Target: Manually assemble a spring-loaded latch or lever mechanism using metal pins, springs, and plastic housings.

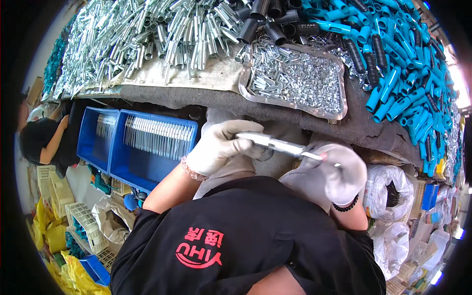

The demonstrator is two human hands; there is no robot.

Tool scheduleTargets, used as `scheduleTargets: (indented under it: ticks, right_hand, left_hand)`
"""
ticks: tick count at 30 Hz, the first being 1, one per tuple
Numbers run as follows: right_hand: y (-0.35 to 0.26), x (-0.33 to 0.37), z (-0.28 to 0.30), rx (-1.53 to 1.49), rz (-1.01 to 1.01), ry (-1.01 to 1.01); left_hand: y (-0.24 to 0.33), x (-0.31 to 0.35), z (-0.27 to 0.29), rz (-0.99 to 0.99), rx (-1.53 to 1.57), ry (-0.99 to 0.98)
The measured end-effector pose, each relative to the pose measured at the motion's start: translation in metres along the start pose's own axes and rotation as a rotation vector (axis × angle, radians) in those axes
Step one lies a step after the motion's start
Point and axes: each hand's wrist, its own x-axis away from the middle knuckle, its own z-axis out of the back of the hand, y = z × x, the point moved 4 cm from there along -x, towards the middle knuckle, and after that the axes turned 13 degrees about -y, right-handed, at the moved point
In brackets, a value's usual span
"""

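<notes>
My left hand (219, 146), in a whitish work glove, is closed around a shiny metal tube-shaped part (280, 146) with a narrower tip, held slanting in front of my chest. My right hand (342, 172), gloved too and blurred, is curled close to the narrow tip. A bare fingertip shows at its glove. A tiny bright bit appears at its fingers, too smeared to name, and whether the hand touches the tip I cannot tell.
Piles of metal tubes (191, 34) and teal handles (398, 93) cover the bench ahead. A clear tray (339, 105) of small metal pieces sits at its edge. Blue bins (132, 174) with rows of metal parts stand left. Another person (46, 137) is far left. White sacks (391, 189) stand right.
</notes>
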Motion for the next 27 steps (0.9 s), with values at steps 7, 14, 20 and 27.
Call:
scheduleTargets:
  ticks: [7,14,20,27]
  right_hand:
    - [0.028,-0.013,-0.041,0.468,-0.249,-0.404]
    - [0.088,-0.069,0.034,0.83,-0.257,0.085]
    - [0.136,-0.061,0.048,0.81,-0.373,-0.114]
    - [0.086,-0.053,0.032,0.213,-0.404,-0.025]
  left_hand:
    - [-0.016,-0.017,-0.019,0.003,-1.049,-0.317]
    - [-0.023,-0.008,-0.002,-0.037,-0.908,0.089]
    - [-0.036,0.022,0.029,0.268,-0.108,0.173]
    - [-0.025,0.034,0.039,0.16,-0.218,0.205]
